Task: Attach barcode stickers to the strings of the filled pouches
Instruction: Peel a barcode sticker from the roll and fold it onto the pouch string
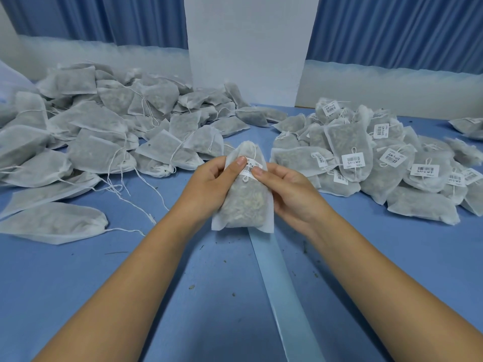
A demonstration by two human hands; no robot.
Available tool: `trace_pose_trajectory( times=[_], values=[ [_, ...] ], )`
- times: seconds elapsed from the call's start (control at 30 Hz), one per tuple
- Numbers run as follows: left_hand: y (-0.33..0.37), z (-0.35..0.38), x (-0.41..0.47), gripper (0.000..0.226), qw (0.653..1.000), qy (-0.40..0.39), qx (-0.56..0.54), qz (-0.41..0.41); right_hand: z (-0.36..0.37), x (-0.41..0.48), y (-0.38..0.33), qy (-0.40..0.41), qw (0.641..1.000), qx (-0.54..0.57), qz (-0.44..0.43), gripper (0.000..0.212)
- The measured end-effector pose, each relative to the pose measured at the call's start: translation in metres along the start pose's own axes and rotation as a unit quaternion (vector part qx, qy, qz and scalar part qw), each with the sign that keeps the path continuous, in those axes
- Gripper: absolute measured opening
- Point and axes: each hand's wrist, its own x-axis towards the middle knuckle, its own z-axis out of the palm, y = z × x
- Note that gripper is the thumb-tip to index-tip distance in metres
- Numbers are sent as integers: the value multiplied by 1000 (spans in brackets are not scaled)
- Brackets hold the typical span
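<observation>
Head view: one pouch [244,202] stands upright at the centre, lifted off the blue table [78,283] and held between two hands. The left hand [209,184] grips it from 9 o'clock and the right hand [290,192] from 3 o'clock. Each hand's fingers curl behind the pouch, with the thumb in front. Both thumbs press on one sticker [250,169] lying across the pouch's neck, the left thumb on its left end and the right thumb on its right end. The string [245,178] shows as a small loop just under the sticker.

There are two heaps of pouches, too many to count. The bare pile [104,131] at 10 o'clock carries loose strings. In the labelled pile [379,165] at 2 o'clock, ten or so stickers show. One pale strip [282,283] runs from under the pouch towards 6 o'clock.
</observation>
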Motion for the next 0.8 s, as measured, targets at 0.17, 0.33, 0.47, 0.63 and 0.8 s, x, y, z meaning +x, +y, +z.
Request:
trace_pose_trajectory(
  times=[0.17,0.33,0.47,0.63,0.8],
  values=[
    [-2,3,4,33,995,101,0,-27,0,-1,2,52,986,-152,-40,23],
    [-4,-6,12,45,984,166,-18,-58,1,-2,6,-16,965,-246,-89,45],
    [-2,-7,15,49,966,167,-165,-105,-4,2,3,60,966,-215,-133,15],
    [-2,-21,22,49,940,210,-226,-145,-14,8,-3,155,967,-47,-195,26],
    [-6,-25,25,29,949,239,-165,-120,-14,7,-2,151,978,-33,-141,41]
  ],
)
